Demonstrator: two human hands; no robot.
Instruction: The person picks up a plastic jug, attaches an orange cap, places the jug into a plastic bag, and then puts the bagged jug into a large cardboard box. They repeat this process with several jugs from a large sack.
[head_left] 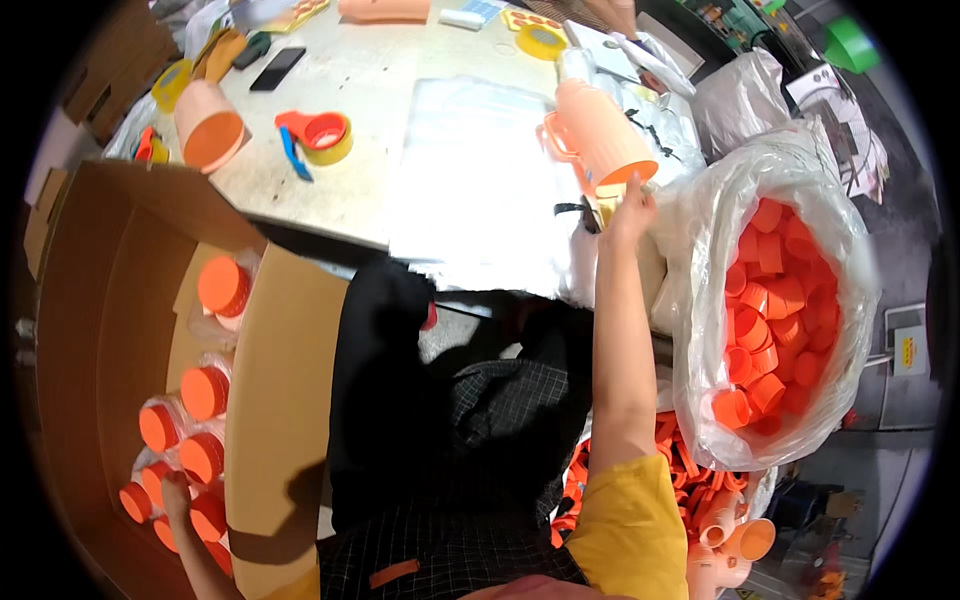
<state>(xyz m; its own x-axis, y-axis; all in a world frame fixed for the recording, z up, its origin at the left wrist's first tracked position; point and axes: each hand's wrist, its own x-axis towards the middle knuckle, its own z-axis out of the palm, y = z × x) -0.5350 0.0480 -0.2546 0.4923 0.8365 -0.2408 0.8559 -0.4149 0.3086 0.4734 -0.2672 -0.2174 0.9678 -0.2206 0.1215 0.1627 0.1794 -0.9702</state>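
Head view: pinching the rim of a peach plastic pitcher with a looped handle (607,137) in the right hand (632,210), at the pale tabletop's (370,60) right side, beside glossy white plastic sheeting (480,190). Down left, resting the left hand (177,494) at a round orange lid (153,482) inside a brown cardboard box (285,370); impossible to tell whether gripping it. Off right, see a translucent plastic bag (700,300) of round orange-red plastic pieces (765,320).

Your bare hands (632,212): two
Peach plastic vessels (605,130), far: three
Orange-lidded containers (204,393), near left: at least eight
Yellow tape rolls (540,42): at least three
Loose orange plastic cups (785,298), right: uncountable
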